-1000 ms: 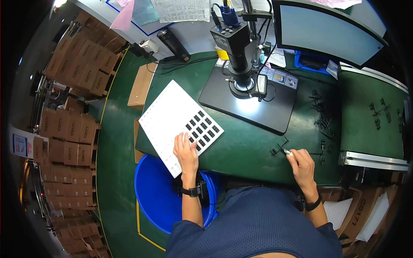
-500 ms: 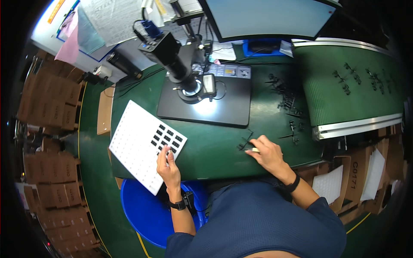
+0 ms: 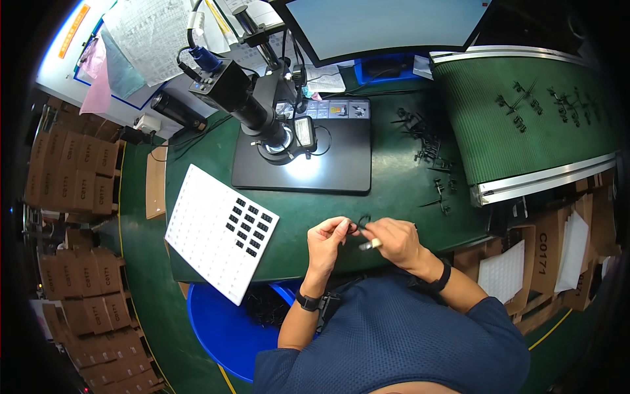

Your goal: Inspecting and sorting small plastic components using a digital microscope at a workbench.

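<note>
At the front of the green table my left hand (image 3: 325, 245) pinches a thin, branched black plastic part (image 3: 363, 220). Right beside it, my right hand (image 3: 396, 243) is closed around a small tool with a pale yellow handle (image 3: 371, 245). The fingers of both hands meet at the black part, and slight blur hides whether the right fingers grip it too. To their left lies a white tray (image 3: 203, 233), tilted on the table, with several small black pieces (image 3: 251, 226) in rows at its right end.
A microscope (image 3: 262, 121) stands on a dark base plate (image 3: 315, 177). Branched black parts (image 3: 426, 148) lie on the table's right side and on a green conveyor belt (image 3: 525, 144). Beneath the table edge is a blue bin (image 3: 216, 335) holding black scraps. A monitor (image 3: 387, 29) stands behind.
My left hand has left the tray and moved right to the black part. My right hand has drawn slightly nearer to me with the tool. The view has shifted a little.
</note>
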### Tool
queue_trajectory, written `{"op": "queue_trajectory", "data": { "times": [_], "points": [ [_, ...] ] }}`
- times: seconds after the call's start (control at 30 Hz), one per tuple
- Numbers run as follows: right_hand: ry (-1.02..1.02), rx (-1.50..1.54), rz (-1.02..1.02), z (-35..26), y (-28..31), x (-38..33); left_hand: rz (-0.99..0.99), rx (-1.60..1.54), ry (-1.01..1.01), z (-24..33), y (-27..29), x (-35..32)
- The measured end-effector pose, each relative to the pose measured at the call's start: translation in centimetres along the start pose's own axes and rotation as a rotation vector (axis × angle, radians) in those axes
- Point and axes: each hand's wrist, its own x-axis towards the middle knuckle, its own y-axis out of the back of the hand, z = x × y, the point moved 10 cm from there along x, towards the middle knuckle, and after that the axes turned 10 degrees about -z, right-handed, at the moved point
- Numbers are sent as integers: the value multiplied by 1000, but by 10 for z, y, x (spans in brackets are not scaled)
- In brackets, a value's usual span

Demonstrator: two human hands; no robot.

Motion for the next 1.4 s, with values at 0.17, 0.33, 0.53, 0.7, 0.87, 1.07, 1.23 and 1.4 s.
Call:
{"op": "queue_trajectory", "data": {
  "times": [0.17, 0.33, 0.53, 0.7, 0.87, 1.07, 1.23, 1.4],
  "points": [
    [180, -28, -93, -27, -15, 0, 252, -255, -40, -3, 26, -5],
    [-458, 658, 200, 51, 5, 3, 393, -344, -78, -14, 55, -21],
    [10, 711, -67, -50, 6, 54, 155, -192, -70, -25, 24, -11],
    [-125, 574, -191, -27, 5, 54, 155, -194, -106, -3, 18, -21],
    [-163, 242, -200, -13, 20, 30, 63, -157, -199, 33, 7, -35],
    [49, 229, -112, -28, 34, 23, -4, -90, -217, 51, -3, -38],
    [131, 182, -95, -36, 36, 22, -13, 43, -242, 57, -4, -36],
    [148, 157, -119, -36, 36, 22, -36, 112, -271, 68, -9, -34]
  ]
}}
